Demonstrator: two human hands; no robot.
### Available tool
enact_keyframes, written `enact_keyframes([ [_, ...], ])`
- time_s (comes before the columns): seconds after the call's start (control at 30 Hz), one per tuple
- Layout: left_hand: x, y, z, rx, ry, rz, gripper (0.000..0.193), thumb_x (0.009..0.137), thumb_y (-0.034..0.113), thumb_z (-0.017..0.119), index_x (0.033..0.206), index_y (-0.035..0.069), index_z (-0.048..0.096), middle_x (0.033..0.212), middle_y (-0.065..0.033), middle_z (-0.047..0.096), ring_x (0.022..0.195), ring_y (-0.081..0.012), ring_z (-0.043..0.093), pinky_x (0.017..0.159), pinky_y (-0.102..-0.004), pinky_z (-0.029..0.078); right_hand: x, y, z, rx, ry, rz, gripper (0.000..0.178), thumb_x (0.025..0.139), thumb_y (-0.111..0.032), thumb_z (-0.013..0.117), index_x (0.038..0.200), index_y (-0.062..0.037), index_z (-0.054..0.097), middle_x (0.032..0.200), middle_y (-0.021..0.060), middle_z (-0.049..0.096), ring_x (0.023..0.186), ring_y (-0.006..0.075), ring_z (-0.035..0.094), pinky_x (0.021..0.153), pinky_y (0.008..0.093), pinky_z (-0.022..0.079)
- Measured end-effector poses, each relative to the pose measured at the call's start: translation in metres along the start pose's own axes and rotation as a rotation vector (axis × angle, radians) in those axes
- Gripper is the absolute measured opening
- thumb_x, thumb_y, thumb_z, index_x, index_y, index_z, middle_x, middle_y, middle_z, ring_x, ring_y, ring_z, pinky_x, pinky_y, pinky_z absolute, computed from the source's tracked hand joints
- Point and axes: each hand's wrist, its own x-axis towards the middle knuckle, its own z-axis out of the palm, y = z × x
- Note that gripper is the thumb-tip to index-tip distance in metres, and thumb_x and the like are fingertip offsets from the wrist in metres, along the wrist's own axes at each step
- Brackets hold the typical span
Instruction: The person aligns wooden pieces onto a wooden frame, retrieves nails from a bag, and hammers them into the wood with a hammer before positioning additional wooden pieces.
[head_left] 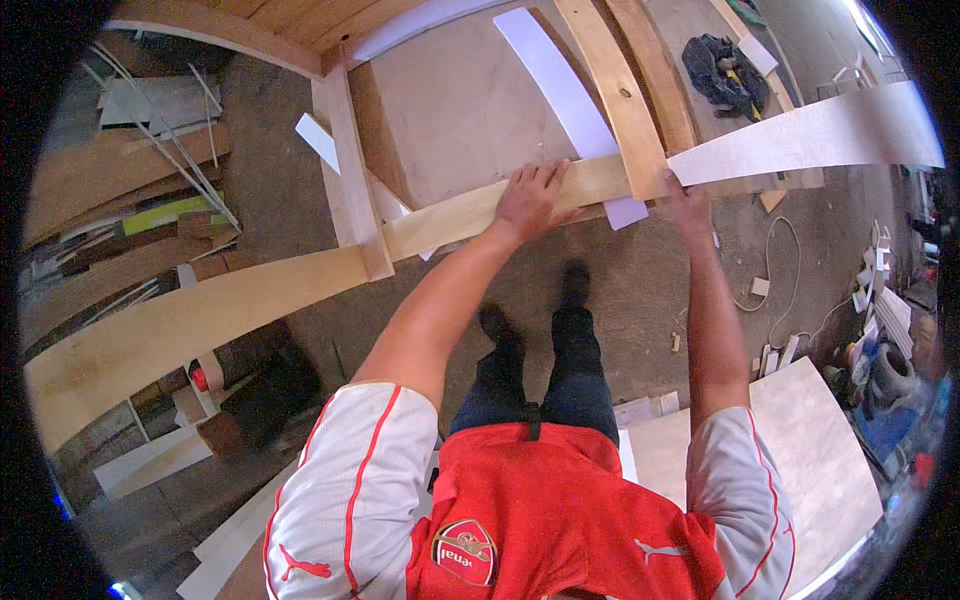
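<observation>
The person is standing over a timber frame and steadying its long pale plank (pixel 300 290), which is running across the view from lower left to upper right; this looks like a holding or aligning step, with the plank being pressed into place against the uprights that cross it; the left hand (pixel 533 198) is lying flat on top of the plank, its fingers (pixel 545 175) spread open and pressing down rather than closing round anything; the right hand (pixel 684 190) is reaching to the near end of a pale thin sheet strip (pixel 810 135) that is curving away to the right, just beside the knotty cross board (pixel 625 110); its fingers seem to be pinching that end, though the grip itself is too small to make out for certain; both arms are stretching forward nearly straight from the shoulders, the left forearm angling inward, the right running almost straight up the view; a white strip (pixel 560 85) is lying on the panel behind the frame; the concrete floor (pixel 640 290) is showing below the plank, with the person's dark shoes on it; judging from this, the next move is calling for keeping the plank still under the left palm while the strip's end is being lined up at the joint.
</observation>
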Motion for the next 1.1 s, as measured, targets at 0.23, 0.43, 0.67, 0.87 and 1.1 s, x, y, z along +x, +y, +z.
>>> enact_keyframes([
  [0.23, -0.002, -0.004, 0.002, 0.005, -0.006, -0.006, 0.091, 0.085, 0.061, 0.070, 0.150, 0.001, 0.046, 0.138, -0.0182, 0.056, 0.122, -0.0380, 0.054, 0.106, -0.0488, 0.045, 0.012, 0.040, 0.005, 0.005, 0.052, -0.118, 0.034, 0.100, -0.015, 0.067, 0.132, -0.0027, 0.062, 0.125, 0.0088, 0.067, 0.117, 0.0200, 0.061, 0.104, 0.0342, 0.046],
  [0.43, -0.039, -0.010, -0.017, -0.061, 0.014, -0.138, 0.103, 0.080, 0.069, 0.072, 0.156, 0.008, 0.038, 0.148, -0.0189, 0.050, 0.140, -0.0406, 0.043, 0.118, -0.0527, 0.032, 0.008, 0.045, -0.021, -0.419, 0.058, 0.136, 0.039, 0.101, -0.020, 0.067, 0.137, -0.0063, 0.061, 0.126, 0.0090, 0.067, 0.121, 0.0206, 0.061, 0.104, 0.0363, 0.048],
  [0.67, -0.156, -0.073, -0.066, 0.184, -0.043, -0.390, 0.109, 0.073, 0.068, 0.078, 0.156, 0.010, 0.037, 0.153, -0.0158, 0.045, 0.144, -0.0388, 0.037, 0.120, -0.0545, 0.028, 0.004, -0.002, -0.007, -0.182, -0.021, 0.000, 0.043, 0.100, -0.027, 0.069, 0.137, -0.0055, 0.062, 0.122, 0.0093, 0.070, 0.114, 0.0193, 0.066, 0.095, 0.0350, 0.054],
  [0.87, -0.163, -0.094, -0.072, 0.261, -0.103, -0.436, 0.110, 0.071, 0.072, 0.076, 0.153, 0.009, 0.040, 0.153, -0.0147, 0.045, 0.144, -0.0366, 0.039, 0.119, -0.0534, 0.032, -0.002, -0.018, -0.002, -0.207, 0.011, 0.093, 0.043, 0.099, -0.028, 0.071, 0.135, -0.0053, 0.064, 0.120, 0.0090, 0.071, 0.111, 0.0208, 0.067, 0.097, 0.0365, 0.052],
  [1.1, -0.162, -0.107, -0.068, 0.251, -0.178, -0.355, 0.109, 0.072, 0.073, 0.074, 0.151, 0.005, 0.042, 0.151, -0.0171, 0.048, 0.144, -0.0346, 0.043, 0.118, -0.0540, 0.036, 0.001, 0.009, -0.005, -0.163, 0.023, 0.067, 0.053, 0.095, -0.048, 0.069, 0.133, -0.0106, 0.068, 0.124, 0.0167, 0.072, 0.118, 0.0333, 0.066, 0.102, 0.0435, 0.050],
])
